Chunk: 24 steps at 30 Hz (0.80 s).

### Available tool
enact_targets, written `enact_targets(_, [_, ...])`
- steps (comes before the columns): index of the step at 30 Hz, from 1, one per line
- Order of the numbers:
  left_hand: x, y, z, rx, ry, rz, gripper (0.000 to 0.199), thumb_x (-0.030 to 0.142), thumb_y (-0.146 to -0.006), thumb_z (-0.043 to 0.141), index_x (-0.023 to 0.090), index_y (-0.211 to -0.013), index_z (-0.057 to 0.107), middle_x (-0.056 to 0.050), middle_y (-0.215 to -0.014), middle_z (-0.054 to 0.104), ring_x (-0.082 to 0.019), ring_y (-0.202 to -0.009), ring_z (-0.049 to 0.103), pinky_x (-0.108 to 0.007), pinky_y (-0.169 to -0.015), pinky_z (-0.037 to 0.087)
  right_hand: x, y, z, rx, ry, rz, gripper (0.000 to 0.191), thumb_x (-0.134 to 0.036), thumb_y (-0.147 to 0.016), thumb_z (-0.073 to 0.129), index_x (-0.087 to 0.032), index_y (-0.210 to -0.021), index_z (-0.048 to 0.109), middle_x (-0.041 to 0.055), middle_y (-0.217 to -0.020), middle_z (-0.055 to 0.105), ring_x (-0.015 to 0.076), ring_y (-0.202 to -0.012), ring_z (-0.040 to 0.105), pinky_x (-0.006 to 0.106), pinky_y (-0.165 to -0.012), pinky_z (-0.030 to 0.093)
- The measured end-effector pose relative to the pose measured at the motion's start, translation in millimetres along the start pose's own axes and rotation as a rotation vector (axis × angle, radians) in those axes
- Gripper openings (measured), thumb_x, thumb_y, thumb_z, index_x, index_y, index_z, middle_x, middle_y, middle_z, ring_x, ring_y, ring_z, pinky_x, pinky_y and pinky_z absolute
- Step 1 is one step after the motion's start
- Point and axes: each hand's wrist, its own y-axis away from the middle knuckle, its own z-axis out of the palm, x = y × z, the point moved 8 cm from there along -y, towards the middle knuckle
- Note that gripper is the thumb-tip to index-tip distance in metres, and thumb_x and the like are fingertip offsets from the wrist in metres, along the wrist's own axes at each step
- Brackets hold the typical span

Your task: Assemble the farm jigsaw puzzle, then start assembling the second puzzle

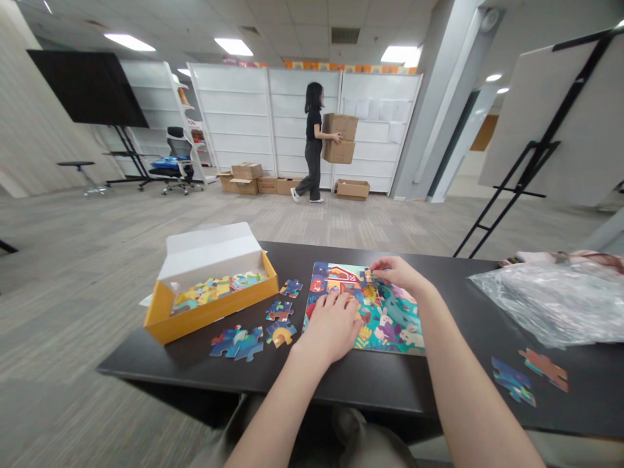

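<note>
A colourful jigsaw puzzle [387, 318] with a red barn, rabbits and other animals lies on the black table in front of me. My left hand [335, 325] rests palm down on its left part, fingers stretched out and covering some of the picture. At the puzzle's upper edge, my right hand [398, 273] pinches a puzzle piece, largely hidden by the fingertips. Left of the puzzle are several loose pieces, among them a blue and orange piece [281, 333] and a cluster of blue pieces [238, 342].
A yellow box [219, 313] with its white lid raised holds more pieces at the left. On the right lie a blue piece [513, 380], a reddish piece [545, 368] and a clear plastic bag [560, 299]. Beyond the table, a person [312, 143] carries cardboard boxes [340, 138].
</note>
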Motion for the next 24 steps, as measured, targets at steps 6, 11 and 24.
enact_targets(6, [-0.9, 0.2, 0.2, -0.005, 0.002, -0.003, 0.037, 0.034, -0.101, 0.038, 0.018, -0.128, 0.058, -0.012, -0.137, 0.059, -0.029, -0.127, 0.052, -0.044, -0.107, 0.041, -8.7, 9.8, 2.1, -0.092, -0.019, -0.007, 0.017, -0.025, -0.069, 0.071, -0.014, -0.082, 0.070, 0.0005, -0.067, 0.065, 0.0103, -0.057, 0.054, 0.020, -0.048, 0.040])
enact_targets(11, [-1.4, 0.4, 0.8, 0.002, 0.004, -0.006, 0.036, 0.034, -0.101, 0.038, 0.019, -0.127, 0.058, -0.012, -0.137, 0.060, -0.029, -0.127, 0.052, -0.045, -0.107, 0.041, -4.9, 11.9, 7.8, -0.206, -0.029, 0.007, 0.024, -0.031, -0.068, 0.075, -0.014, -0.085, 0.071, 0.0010, -0.068, 0.067, 0.0107, -0.057, 0.056, 0.021, -0.049, 0.041])
enact_targets(24, [-1.2, 0.2, 1.5, 0.014, 0.008, 0.002, 0.037, 0.035, -0.101, 0.038, 0.019, -0.127, 0.059, -0.012, -0.137, 0.060, -0.029, -0.129, 0.051, -0.045, -0.107, 0.041, 11.0, -1.1, 11.8, -0.172, -0.035, 0.018, 0.026, -0.019, -0.056, 0.086, -0.016, -0.077, 0.071, 0.0024, -0.071, 0.073, 0.0171, -0.070, 0.068, 0.026, -0.066, 0.055])
